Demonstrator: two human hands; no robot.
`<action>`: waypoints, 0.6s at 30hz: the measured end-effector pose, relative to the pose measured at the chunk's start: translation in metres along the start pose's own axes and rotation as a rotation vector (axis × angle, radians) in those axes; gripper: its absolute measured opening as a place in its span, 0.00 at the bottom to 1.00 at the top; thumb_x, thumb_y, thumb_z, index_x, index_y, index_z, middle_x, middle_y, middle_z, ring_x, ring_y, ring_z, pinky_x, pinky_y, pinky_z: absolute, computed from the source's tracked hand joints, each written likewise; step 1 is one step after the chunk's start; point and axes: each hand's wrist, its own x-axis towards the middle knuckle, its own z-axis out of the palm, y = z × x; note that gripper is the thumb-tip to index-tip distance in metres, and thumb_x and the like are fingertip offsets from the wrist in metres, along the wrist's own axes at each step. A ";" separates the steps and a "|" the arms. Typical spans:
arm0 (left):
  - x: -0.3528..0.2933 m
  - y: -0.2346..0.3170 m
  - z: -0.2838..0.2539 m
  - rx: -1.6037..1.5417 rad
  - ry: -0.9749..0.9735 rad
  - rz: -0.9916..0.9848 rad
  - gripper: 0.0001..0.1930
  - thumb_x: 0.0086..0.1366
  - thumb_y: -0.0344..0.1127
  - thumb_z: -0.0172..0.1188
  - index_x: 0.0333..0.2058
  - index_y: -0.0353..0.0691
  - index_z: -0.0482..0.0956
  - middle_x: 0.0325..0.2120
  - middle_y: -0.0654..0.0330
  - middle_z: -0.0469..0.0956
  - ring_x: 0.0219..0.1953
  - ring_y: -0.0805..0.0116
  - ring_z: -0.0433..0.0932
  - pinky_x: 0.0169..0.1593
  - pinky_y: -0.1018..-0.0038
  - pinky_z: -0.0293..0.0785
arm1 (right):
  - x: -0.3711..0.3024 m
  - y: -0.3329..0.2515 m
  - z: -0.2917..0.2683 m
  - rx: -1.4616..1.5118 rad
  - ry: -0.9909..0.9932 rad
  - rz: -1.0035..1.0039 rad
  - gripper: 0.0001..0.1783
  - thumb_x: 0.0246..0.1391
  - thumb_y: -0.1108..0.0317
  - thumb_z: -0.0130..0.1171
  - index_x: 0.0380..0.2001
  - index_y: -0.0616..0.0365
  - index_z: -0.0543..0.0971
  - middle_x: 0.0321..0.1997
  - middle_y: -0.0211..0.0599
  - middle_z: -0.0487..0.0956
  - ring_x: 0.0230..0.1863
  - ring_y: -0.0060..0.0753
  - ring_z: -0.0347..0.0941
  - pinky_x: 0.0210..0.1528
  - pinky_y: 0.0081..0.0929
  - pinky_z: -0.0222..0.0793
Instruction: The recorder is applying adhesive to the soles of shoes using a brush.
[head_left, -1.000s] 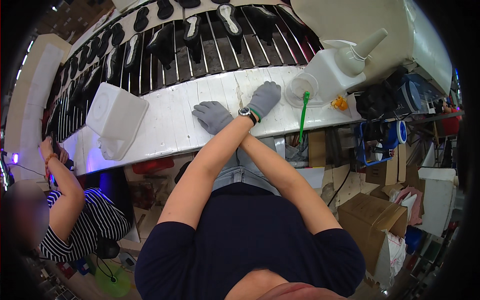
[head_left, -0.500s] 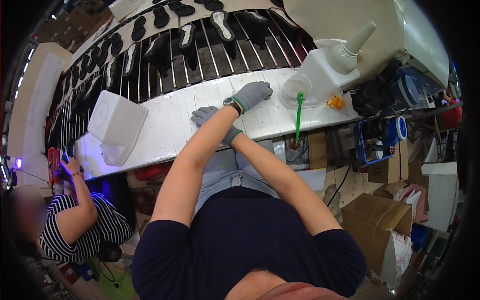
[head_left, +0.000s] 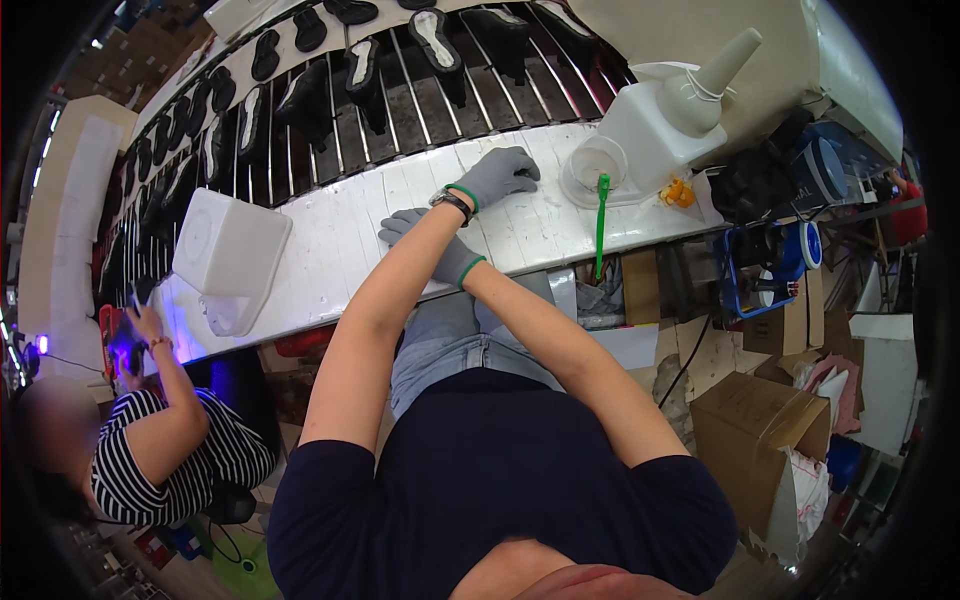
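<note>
My forearms cross over the white worktop (head_left: 345, 235), the left one on top. My left hand (head_left: 496, 178), in a grey glove with a watch at the wrist, rests on the worktop toward the conveyor, fingers loosely bent and slightly apart. Below it and to the left, my right hand (head_left: 428, 240), also gloved in grey, lies on the worktop near the front edge with its fingers stretched out. Part of it is covered by my left forearm. Neither hand shows anything in its grip. Nearest to my left hand stands a clear plastic cup (head_left: 583, 188) with a green-handled brush (head_left: 601, 230) leaning in it.
Black shoes with white-coated bottoms (head_left: 436, 42) lie on a conveyor of metal rods (head_left: 410, 85). A white jug (head_left: 648, 125) stands behind the cup, an orange lump (head_left: 677, 193) beside it. At left is a white container (head_left: 225, 245); a co-worker (head_left: 170, 430) sits beyond, cardboard boxes (head_left: 750, 430) at right.
My left hand's fingers have bent and spread a little. My right hand stays almost in place. The co-worker's arm has shifted, and the whole view has moved slightly.
</note>
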 end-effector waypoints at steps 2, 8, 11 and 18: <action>0.004 0.003 0.004 0.042 0.000 -0.004 0.08 0.59 0.35 0.61 0.34 0.37 0.80 0.34 0.54 0.77 0.39 0.54 0.76 0.45 0.65 0.72 | 0.001 0.001 -0.004 -0.044 -0.108 0.022 0.25 0.56 0.58 0.50 0.54 0.58 0.70 0.61 0.46 0.69 0.61 0.47 0.64 0.64 0.42 0.57; 0.009 0.000 0.005 0.226 -0.041 0.048 0.08 0.61 0.36 0.58 0.34 0.37 0.78 0.33 0.53 0.76 0.39 0.52 0.76 0.45 0.61 0.72 | 0.008 -0.009 -0.018 0.092 -0.221 0.098 0.28 0.57 0.57 0.50 0.58 0.58 0.68 0.64 0.45 0.66 0.65 0.46 0.61 0.67 0.42 0.53; 0.012 0.004 0.006 0.390 -0.100 0.096 0.09 0.63 0.36 0.54 0.34 0.36 0.76 0.34 0.52 0.76 0.39 0.50 0.76 0.45 0.59 0.72 | 0.009 -0.013 -0.026 0.212 -0.269 0.193 0.29 0.57 0.56 0.50 0.60 0.57 0.67 0.65 0.44 0.66 0.66 0.46 0.59 0.68 0.42 0.52; 0.006 0.007 0.009 0.609 -0.080 0.218 0.07 0.64 0.34 0.49 0.35 0.36 0.70 0.33 0.49 0.75 0.39 0.50 0.76 0.42 0.62 0.75 | 0.003 -0.009 -0.012 0.095 0.104 0.030 0.14 0.56 0.60 0.51 0.42 0.56 0.70 0.47 0.41 0.71 0.50 0.42 0.66 0.57 0.37 0.61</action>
